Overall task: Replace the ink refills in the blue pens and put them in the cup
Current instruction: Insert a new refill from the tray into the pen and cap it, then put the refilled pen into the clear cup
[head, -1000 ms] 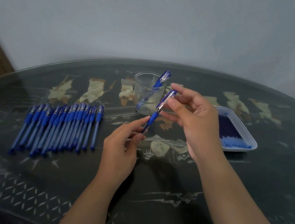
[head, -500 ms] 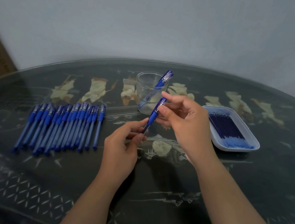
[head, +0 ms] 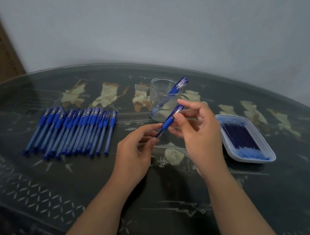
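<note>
Slanting between the two hands, a blue pen point(head: 169, 120) is held above the glass-topped table point(head: 162, 201). The left hand point(head: 134, 153) pinches its lower barrel between thumb and fingertips, and the right hand point(head: 199, 132) pinches the upper end between thumb and forefinger, its other fingers loosely spread. The pen's lower tip is hidden behind the left fingers, and whether its parts are fully joined cannot be made out. Just beyond the right hand's fingertips stands the clear cup point(head: 157, 99), with capped pens point(head: 181, 85) leaning against its right rim. Their number is hard to tell, since the caps overlap and the glass blurs the shafts. Well to the left of the left hand lies a tight row of blue pens point(head: 71, 131), caps away from the person, overlapping too closely to count. Just to the right of the right hand sits a white tray point(head: 258, 159) of dark blue refills point(head: 239, 137), packed side by side. Both forearms run off the bottom edge.
</note>
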### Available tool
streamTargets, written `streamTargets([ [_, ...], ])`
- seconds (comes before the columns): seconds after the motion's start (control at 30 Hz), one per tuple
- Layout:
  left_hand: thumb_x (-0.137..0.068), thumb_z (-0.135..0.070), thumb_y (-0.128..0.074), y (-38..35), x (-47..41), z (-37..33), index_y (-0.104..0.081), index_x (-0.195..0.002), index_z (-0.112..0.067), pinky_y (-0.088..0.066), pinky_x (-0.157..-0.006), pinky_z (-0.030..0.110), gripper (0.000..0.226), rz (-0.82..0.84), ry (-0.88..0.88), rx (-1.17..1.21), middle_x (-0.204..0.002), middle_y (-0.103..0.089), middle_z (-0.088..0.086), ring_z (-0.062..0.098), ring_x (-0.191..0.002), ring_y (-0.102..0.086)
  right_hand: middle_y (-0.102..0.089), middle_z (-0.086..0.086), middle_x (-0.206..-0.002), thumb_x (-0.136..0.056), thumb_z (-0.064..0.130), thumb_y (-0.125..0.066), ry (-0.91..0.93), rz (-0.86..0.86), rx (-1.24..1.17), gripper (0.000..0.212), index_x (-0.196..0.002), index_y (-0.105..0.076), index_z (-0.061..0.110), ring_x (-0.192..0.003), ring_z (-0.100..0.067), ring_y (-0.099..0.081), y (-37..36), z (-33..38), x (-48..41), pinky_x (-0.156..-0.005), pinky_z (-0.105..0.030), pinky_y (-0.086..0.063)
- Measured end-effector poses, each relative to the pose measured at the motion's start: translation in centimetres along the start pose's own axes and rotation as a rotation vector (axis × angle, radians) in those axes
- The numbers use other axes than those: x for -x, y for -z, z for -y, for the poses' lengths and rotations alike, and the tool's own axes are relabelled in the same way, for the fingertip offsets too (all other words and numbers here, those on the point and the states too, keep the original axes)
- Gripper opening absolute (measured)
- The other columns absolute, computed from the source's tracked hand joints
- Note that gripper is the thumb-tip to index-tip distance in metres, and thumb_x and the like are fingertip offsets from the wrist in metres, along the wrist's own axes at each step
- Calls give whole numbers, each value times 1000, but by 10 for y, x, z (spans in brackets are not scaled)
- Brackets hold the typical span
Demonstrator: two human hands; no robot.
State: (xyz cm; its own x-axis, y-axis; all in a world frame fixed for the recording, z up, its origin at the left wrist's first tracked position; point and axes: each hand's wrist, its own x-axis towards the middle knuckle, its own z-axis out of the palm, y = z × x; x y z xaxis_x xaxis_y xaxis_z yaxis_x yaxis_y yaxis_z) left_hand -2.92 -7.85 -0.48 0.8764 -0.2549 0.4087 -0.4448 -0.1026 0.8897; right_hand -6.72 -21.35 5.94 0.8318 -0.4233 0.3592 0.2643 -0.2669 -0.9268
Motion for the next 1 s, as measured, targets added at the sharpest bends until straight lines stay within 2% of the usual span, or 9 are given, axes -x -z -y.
streamTargets([
  [0.1, -91, -8, -64, 3, -2, 3, -65, -120, -22, -51, -91, 21, 32, -108, -32, -47, -108, -68, -12, 2, -104, -63, -67, -4, -96, -92, -1, -61, 46, -160, -14, 30, -101, -65, 28, -87, -14, -72, 11, 22, -13, -71, -29, -61],
  [0.17, -93, -13, -63, 5, -2, 5, -65, -121, -23, -49, -95, 23, 30, -165, -7, -56, -113, -66, -16, 0, -109, -60, -64, -1, -98, -94, -1, -58, 96, -292, -49, 28, -100, -63, 26, -88, -14, -71, 25, 43, -30, -71, -26, -61],
  [0.27, -93, -15, -62, 6, -2, 5, -64, -121, -27, -49, -96, 28, 30, -187, 45, -29, -114, -64, -19, -1, -111, -59, -62, 3, -96, -96, 4, -57, 276, -370, 91, 22, -105, -58, 23, -88, -15, -71, 36, 64, -62, -70, -27, -61],
  [0.37, -93, -16, -63, 5, -2, 5, -64, -120, -32, -49, -95, 26, 32, -173, 85, -33, -111, -63, -23, -5, -109, -58, -60, 11, -88, -94, 4, -57, 372, -320, 228, 23, -106, -57, 24, -84, -14, -69, 29, 64, -88, -69, -34, -61],
  [0.53, -93, -16, -63, 5, -2, 3, -62, -120, -35, -48, -92, 22, 33, -162, 93, -56, -111, -63, -23, -6, -109, -56, -58, 12, -83, -92, 1, -58, 312, -202, 331, 26, -105, -61, 23, -75, -10, -64, 10, 38, -108, -70, -39, -60],
  [0.67, -93, -16, -62, 5, -2, 4, -61, -119, -36, -48, -92, 23, 33, -149, 112, -51, -113, -62, -22, -7, -111, -56, -57, 11, -83, -93, 1, -59, 206, -148, 370, 27, -104, -62, 25, -75, -10, -64, 2, 13, -109, -73, -32, -60],
  [0.8, -93, -15, -62, 4, -3, 6, -62, -120, -35, -50, -93, 28, 33, -153, 113, -50, -114, -63, -21, -7, -111, -56, -59, 9, -86, -94, 4, -58, 166, -122, 417, 24, -108, -63, 23, -74, 0, -59, 0, 1, -107, -66, -7, -48],
  [0.9, -93, -15, -62, 4, -3, 6, -63, -121, -34, -51, -93, 30, 33, -151, 114, -52, -114, -62, -21, -6, -112, -55, -61, 7, -90, -95, 5, -58, 156, -112, 454, 24, -113, -63, 20, -80, -5, -61, -3, 0, -108, -70, -11, -49],
  [1.0, -93, -16, -62, 4, -3, 7, -63, -121, -33, -51, -94, 31, 33, -148, 117, -54, -114, -62, -21, -6, -112, -55, -57, 13, -84, -94, 5, -58, 123, -80, 510, 23, -112, -62, 19, -78, -3, -59, -5, -2, -108, -71, -14, -50],
])
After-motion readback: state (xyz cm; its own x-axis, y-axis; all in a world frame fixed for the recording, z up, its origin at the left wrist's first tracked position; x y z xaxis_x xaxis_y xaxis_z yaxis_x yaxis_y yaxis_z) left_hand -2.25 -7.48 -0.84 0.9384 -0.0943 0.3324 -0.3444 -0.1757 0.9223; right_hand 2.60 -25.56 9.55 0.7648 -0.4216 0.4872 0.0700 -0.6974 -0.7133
